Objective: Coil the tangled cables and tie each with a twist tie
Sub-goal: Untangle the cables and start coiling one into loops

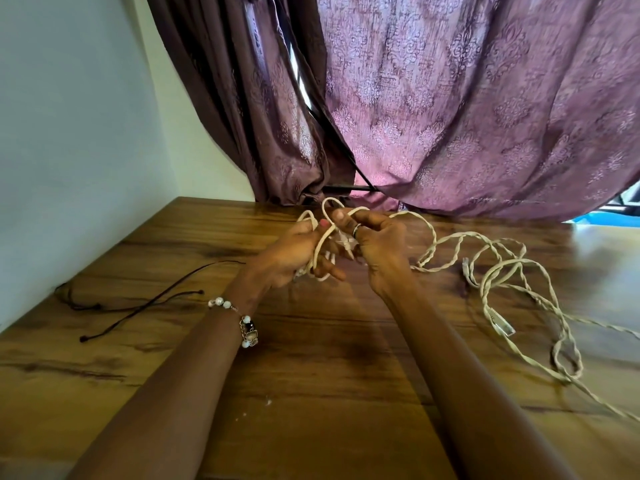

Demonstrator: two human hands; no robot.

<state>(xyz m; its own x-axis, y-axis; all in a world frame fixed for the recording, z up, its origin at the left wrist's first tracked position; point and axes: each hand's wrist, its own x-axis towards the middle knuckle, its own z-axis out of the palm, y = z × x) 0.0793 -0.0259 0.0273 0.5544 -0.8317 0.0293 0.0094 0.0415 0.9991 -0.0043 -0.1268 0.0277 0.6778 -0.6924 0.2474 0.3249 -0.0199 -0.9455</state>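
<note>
A long cream-white twisted cable (498,265) lies tangled across the right half of the wooden table (311,393), with clear plugs at two of its ends (502,325). My left hand (294,252) grips a small bundle of its loops above the table's far middle. My right hand (377,242), with a ring on one finger, pinches a strand of the same cable right beside the left hand. A white plug piece shows between the two hands. Thin dark brown ties (138,303) lie on the table at the left.
Purple patterned curtains (450,116) hang behind the table's far edge. A pale wall (69,133) borders the table on the left. The cable's tail runs off toward the right front edge (616,410).
</note>
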